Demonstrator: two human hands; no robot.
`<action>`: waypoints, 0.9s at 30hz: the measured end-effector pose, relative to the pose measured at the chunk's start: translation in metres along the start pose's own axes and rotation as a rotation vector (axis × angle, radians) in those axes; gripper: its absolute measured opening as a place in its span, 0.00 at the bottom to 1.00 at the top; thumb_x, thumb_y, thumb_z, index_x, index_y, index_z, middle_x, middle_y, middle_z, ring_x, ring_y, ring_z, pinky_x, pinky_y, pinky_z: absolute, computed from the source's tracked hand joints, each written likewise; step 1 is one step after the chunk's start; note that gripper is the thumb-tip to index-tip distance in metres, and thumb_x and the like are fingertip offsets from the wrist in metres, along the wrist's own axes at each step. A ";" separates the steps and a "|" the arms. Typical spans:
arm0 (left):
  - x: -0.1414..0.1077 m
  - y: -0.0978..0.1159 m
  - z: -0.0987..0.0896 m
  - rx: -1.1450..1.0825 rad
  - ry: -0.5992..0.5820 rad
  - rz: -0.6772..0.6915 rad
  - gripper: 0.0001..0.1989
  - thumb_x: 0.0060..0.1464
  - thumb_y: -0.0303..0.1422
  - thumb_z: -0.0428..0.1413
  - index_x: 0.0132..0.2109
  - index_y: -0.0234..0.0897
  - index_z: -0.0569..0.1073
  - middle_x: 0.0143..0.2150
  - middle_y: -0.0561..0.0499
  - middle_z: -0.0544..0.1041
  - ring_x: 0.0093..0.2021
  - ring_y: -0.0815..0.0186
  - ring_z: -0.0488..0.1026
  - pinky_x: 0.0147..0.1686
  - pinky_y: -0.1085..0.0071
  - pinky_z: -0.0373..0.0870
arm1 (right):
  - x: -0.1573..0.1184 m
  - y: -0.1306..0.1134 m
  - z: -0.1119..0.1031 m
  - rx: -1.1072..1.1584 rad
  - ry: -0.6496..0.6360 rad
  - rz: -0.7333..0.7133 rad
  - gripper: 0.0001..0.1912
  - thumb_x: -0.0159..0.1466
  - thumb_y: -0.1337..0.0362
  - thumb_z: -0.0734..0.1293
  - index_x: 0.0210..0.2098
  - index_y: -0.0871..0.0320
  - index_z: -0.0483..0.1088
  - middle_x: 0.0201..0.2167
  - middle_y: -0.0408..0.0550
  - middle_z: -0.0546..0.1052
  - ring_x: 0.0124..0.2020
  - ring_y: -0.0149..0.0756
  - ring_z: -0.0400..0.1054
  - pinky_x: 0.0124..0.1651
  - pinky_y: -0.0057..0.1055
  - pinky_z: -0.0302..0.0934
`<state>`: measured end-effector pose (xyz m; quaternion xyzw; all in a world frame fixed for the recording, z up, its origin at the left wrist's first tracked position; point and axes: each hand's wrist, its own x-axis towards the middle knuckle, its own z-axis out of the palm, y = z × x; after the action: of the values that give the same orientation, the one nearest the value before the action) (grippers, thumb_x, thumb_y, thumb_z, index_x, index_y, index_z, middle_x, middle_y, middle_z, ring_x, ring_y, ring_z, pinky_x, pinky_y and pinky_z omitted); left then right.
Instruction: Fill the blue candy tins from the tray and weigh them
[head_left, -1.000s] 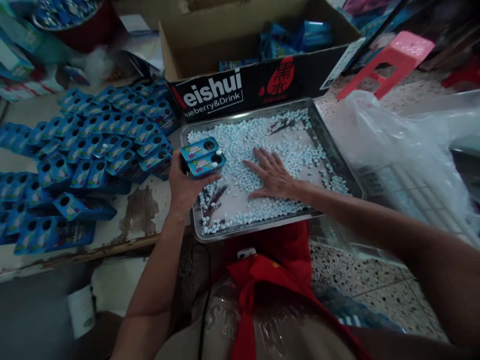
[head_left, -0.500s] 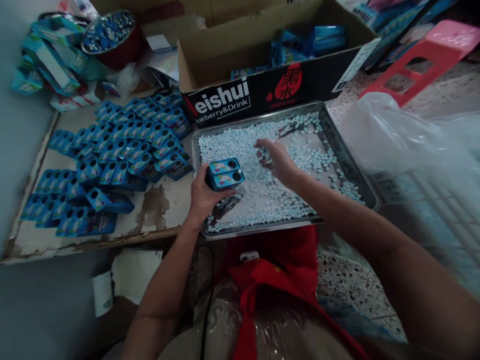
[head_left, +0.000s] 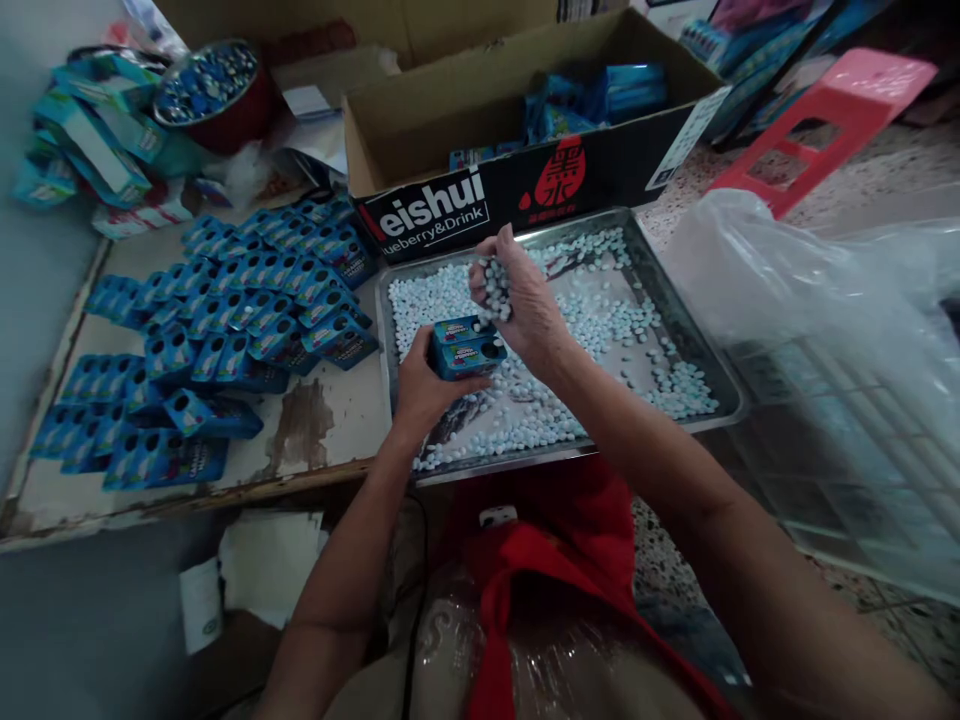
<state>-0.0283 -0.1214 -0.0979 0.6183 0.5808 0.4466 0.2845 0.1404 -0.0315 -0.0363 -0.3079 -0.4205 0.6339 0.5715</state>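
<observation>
Two small blue boxes [head_left: 471, 357], side by side with round dark holes in their tops, are gripped in my left hand [head_left: 426, 392] over the tray's left part. Just above them, my right hand [head_left: 517, 295] is cupped round a handful of small pale candies [head_left: 496, 288], and a few sit at its lower edge by the box holes. Below both hands lies a metal tray [head_left: 731, 400], spread with loose white and pale-blue candies [head_left: 517, 430]. Part of the boxes' far side is hidden behind my right hand.
Rows of similar blue boxes [head_left: 255, 300] stand on the worn table [head_left: 341, 410] to the left. Behind the tray is a black cardboard carton [head_left: 480, 200] with blue packs inside. A red bowl [head_left: 240, 115] holds wrapped pieces. A red stool [head_left: 847, 110] and clear plastic sheeting [head_left: 795, 290] are at right.
My right hand has risen from the tray with candies and moved left over the boxes, its palm turned up. My left hand with the boxes has shifted slightly right.
</observation>
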 end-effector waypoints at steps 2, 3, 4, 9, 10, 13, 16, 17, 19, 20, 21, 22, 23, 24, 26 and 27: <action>0.001 0.001 0.002 0.009 0.022 0.008 0.50 0.30 0.59 0.84 0.55 0.43 0.74 0.46 0.49 0.81 0.49 0.48 0.84 0.48 0.57 0.84 | 0.003 0.004 -0.004 0.000 0.037 -0.006 0.32 0.69 0.25 0.69 0.46 0.48 0.73 0.34 0.45 0.73 0.31 0.34 0.65 0.32 0.34 0.62; 0.001 0.001 0.003 0.011 0.039 0.019 0.50 0.29 0.59 0.84 0.55 0.43 0.74 0.46 0.49 0.81 0.48 0.48 0.84 0.47 0.57 0.83 | 0.004 0.006 -0.006 -0.013 0.055 0.007 0.31 0.70 0.27 0.69 0.47 0.47 0.74 0.35 0.46 0.75 0.31 0.34 0.65 0.31 0.34 0.60; 0.002 0.001 0.003 0.013 0.059 0.028 0.50 0.29 0.59 0.84 0.55 0.43 0.74 0.46 0.49 0.82 0.47 0.48 0.84 0.46 0.58 0.83 | 0.005 0.006 -0.007 -0.028 0.071 0.027 0.29 0.71 0.28 0.70 0.48 0.47 0.74 0.35 0.46 0.76 0.30 0.34 0.65 0.29 0.34 0.60; 0.002 -0.003 0.005 0.043 0.180 0.022 0.51 0.29 0.57 0.85 0.56 0.44 0.74 0.46 0.50 0.82 0.45 0.51 0.83 0.44 0.60 0.81 | -0.004 0.003 -0.003 -0.044 0.105 0.038 0.25 0.73 0.34 0.70 0.44 0.49 0.74 0.36 0.48 0.78 0.33 0.38 0.70 0.30 0.35 0.64; 0.002 -0.003 0.005 0.046 0.187 0.015 0.50 0.29 0.57 0.85 0.56 0.44 0.74 0.45 0.51 0.82 0.45 0.51 0.83 0.43 0.60 0.81 | -0.006 0.002 -0.001 -0.042 0.104 0.015 0.25 0.73 0.34 0.70 0.42 0.49 0.73 0.36 0.48 0.77 0.35 0.39 0.72 0.31 0.35 0.66; 0.000 -0.004 0.005 0.039 0.187 0.002 0.49 0.29 0.56 0.85 0.55 0.44 0.75 0.44 0.51 0.82 0.43 0.52 0.83 0.42 0.61 0.80 | -0.010 -0.001 0.003 -0.036 0.090 -0.044 0.27 0.72 0.34 0.69 0.34 0.50 0.69 0.34 0.47 0.75 0.38 0.40 0.73 0.35 0.36 0.68; 0.001 -0.004 0.005 0.034 0.190 -0.001 0.49 0.29 0.54 0.85 0.55 0.43 0.74 0.44 0.51 0.82 0.43 0.51 0.83 0.42 0.61 0.80 | -0.010 -0.001 0.005 0.000 0.068 -0.078 0.29 0.72 0.36 0.69 0.28 0.51 0.63 0.31 0.46 0.72 0.34 0.37 0.70 0.37 0.38 0.69; 0.002 -0.004 0.005 0.036 0.191 -0.003 0.49 0.29 0.54 0.86 0.55 0.44 0.74 0.44 0.51 0.81 0.43 0.51 0.83 0.42 0.61 0.80 | -0.010 0.000 0.006 0.020 0.065 -0.087 0.30 0.72 0.36 0.69 0.27 0.51 0.61 0.31 0.46 0.71 0.32 0.37 0.68 0.37 0.38 0.69; 0.006 -0.003 0.006 0.038 0.194 -0.004 0.48 0.29 0.54 0.86 0.54 0.44 0.74 0.43 0.51 0.81 0.42 0.52 0.82 0.41 0.60 0.80 | -0.010 0.001 0.008 0.053 0.060 -0.099 0.31 0.72 0.36 0.69 0.26 0.51 0.60 0.29 0.45 0.69 0.31 0.36 0.66 0.38 0.39 0.69; 0.007 -0.003 0.006 0.038 0.197 0.000 0.48 0.30 0.54 0.86 0.54 0.44 0.74 0.43 0.52 0.81 0.41 0.53 0.81 0.41 0.60 0.80 | -0.011 0.001 0.010 0.058 0.055 -0.104 0.31 0.72 0.36 0.69 0.26 0.50 0.59 0.27 0.45 0.68 0.31 0.37 0.67 0.39 0.39 0.69; 0.009 -0.002 0.007 0.039 0.199 0.006 0.48 0.30 0.53 0.86 0.54 0.44 0.74 0.43 0.52 0.81 0.40 0.53 0.81 0.42 0.60 0.81 | -0.013 0.000 0.011 0.054 0.049 -0.108 0.31 0.72 0.35 0.69 0.26 0.50 0.59 0.26 0.44 0.67 0.32 0.38 0.68 0.41 0.40 0.70; 0.010 -0.001 0.007 0.043 0.200 0.013 0.48 0.30 0.53 0.86 0.54 0.44 0.74 0.42 0.52 0.81 0.40 0.53 0.81 0.43 0.60 0.81 | -0.014 -0.002 0.013 0.044 0.040 -0.116 0.31 0.72 0.35 0.68 0.26 0.50 0.60 0.26 0.44 0.67 0.33 0.39 0.69 0.43 0.40 0.71; 0.011 -0.001 0.007 0.051 0.199 0.022 0.47 0.31 0.53 0.86 0.54 0.44 0.74 0.43 0.52 0.81 0.41 0.53 0.81 0.44 0.59 0.82 | -0.017 -0.003 0.014 0.030 0.025 -0.127 0.31 0.73 0.34 0.68 0.26 0.50 0.61 0.25 0.45 0.67 0.35 0.40 0.71 0.45 0.41 0.72; 0.012 0.000 0.005 0.063 0.198 0.032 0.48 0.31 0.52 0.86 0.55 0.43 0.74 0.44 0.51 0.81 0.44 0.51 0.82 0.47 0.57 0.82 | -0.019 -0.006 0.015 0.013 0.006 -0.139 0.31 0.73 0.34 0.67 0.27 0.50 0.62 0.26 0.45 0.69 0.37 0.42 0.73 0.48 0.43 0.73; 0.014 0.001 0.001 0.084 0.206 0.048 0.48 0.29 0.50 0.87 0.56 0.43 0.75 0.48 0.49 0.82 0.50 0.48 0.83 0.54 0.54 0.82 | -0.023 -0.010 0.012 -0.036 -0.035 -0.155 0.30 0.74 0.34 0.66 0.28 0.50 0.66 0.30 0.48 0.75 0.44 0.45 0.77 0.55 0.46 0.74; 0.015 0.000 -0.002 0.081 0.221 0.041 0.49 0.29 0.49 0.87 0.56 0.43 0.75 0.50 0.49 0.82 0.53 0.46 0.83 0.56 0.52 0.82 | -0.024 -0.012 0.006 -0.078 -0.051 -0.157 0.30 0.75 0.34 0.65 0.30 0.51 0.68 0.34 0.50 0.78 0.49 0.47 0.78 0.58 0.48 0.74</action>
<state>-0.0309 -0.1070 -0.0935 0.5879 0.6135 0.4939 0.1844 0.1441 -0.0567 -0.0253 -0.2796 -0.4823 0.5779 0.5961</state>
